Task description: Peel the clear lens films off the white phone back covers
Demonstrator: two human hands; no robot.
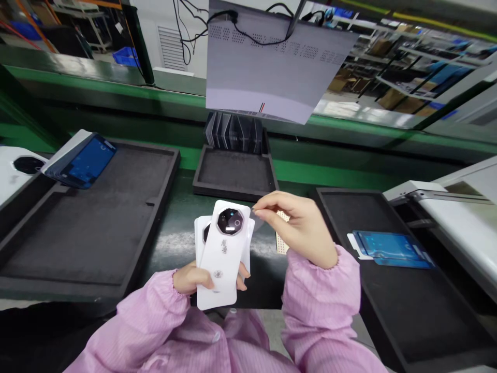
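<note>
- No word, brand name or number can be made out.
- Topmost white phone back cover (217, 261): a short column of grey, character-like marks below the camera window (230, 221), too small to read, and a roundish grey emblem lower down.
- Camera window: a small white strip, any lettering on it illegible.
- Hanging grey panel (267, 67): red and dark slanted strokes near the lower edge.

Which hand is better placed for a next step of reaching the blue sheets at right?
Probably the right hand: it is nearer the blue sheets and holds no panel, while the left hand grips the white panels.
</note>
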